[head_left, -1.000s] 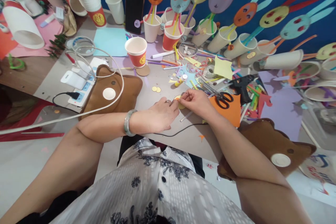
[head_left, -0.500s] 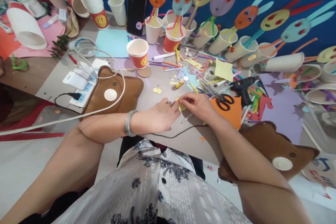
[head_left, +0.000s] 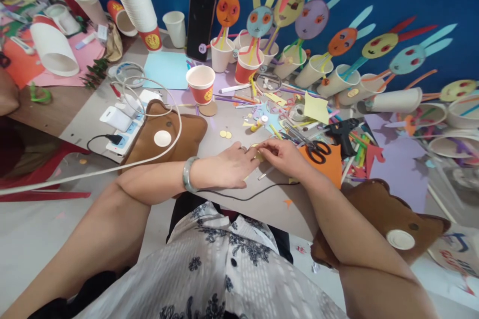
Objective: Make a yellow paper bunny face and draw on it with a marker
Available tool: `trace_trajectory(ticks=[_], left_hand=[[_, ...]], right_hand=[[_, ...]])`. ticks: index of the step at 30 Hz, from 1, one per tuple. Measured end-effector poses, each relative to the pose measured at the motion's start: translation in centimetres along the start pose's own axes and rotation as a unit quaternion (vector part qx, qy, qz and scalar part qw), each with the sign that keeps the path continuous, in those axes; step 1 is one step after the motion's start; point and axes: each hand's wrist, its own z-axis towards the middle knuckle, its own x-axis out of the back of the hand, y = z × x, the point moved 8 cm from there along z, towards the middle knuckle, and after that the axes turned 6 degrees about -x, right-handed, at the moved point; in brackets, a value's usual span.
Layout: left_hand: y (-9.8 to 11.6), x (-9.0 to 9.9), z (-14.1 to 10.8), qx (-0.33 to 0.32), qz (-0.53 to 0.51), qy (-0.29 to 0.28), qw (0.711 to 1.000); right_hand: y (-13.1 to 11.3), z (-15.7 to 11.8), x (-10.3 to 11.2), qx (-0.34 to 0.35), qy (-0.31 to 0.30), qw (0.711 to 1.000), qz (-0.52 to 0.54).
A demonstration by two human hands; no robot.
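Yellow disc [head_left: 260, 157] lies nr the surface's [head_left: 267, 209] front edge, mostly hidden by fingers; it could skid or crease, I'd guess, if L hand [head_left: 232, 165] leans unevenly; cable [head_left: 244, 199], closer to that edge, might snag either wrist & jog the work; dots [head_left: 223, 134], farther from the edge, could get brushed off by a backward L sweep. L hand: palm down, fairly wide, thumb out, fingertips apparently on disc; R hand [head_left: 280, 155]: narrow, fingers bunched at disc; can't tell if tips meet or hold smth.
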Motion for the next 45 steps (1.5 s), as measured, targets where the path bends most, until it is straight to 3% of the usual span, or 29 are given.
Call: trace_trajectory(ticks=[4,9,12,14,17,21,25,29,36,41,45], left_hand=[[-0.6,-0.2,0.6,0.014,-0.028,-0.002,1.000],[-0.7,0.2,0.8,0.026,-0.023,-0.013,0.999],[-0.8,-0.4,1.2,0.031,0.020,-0.005,0.999],[-0.9,-1.0,1.5,0.032,0.035,0.001,0.999],[-1.2,-1.6,2.0,0.036,0.044,-0.004,0.998],[-1.3,-1.5,2.3,0.035,0.061,0.007,0.997],[-1.4,-1.9,2.4,0.036,0.071,0.023,0.997],[-1.5,-2.5,2.4,0.030,0.087,0.060,0.994],[-1.7,-2.4,2.4,0.034,0.095,0.067,0.993],[-1.7,-2.0,2.4,0.036,0.086,0.048,0.994],[-1.7,-1.9,2.4,0.036,0.081,0.032,0.996]], right_hand=[[-1.6,-1.6,1.9,0.032,0.007,0.999,0.032],[-3.7,-3.2,6.3,0.058,0.101,0.993,0.002],[-5.3,-2.0,8.9,0.075,0.178,0.981,-0.014],[-6.5,0.2,9.9,0.092,0.197,0.976,-0.034],[-7.9,5.5,9.2,0.110,0.125,0.980,-0.109],[-7.6,12.7,6.2,0.104,-0.014,0.978,-0.182],[-6.9,16.6,3.8,0.110,-0.059,0.964,-0.236],[-6.7,17.4,3.1,0.085,-0.040,0.963,-0.252],[-7.8,18.1,2.2,0.063,-0.017,0.956,-0.285],[-8.9,18.6,1.4,0.064,-0.003,0.944,-0.323],[-9.3,18.4,0.7,0.044,-0.027,0.941,-0.334]])
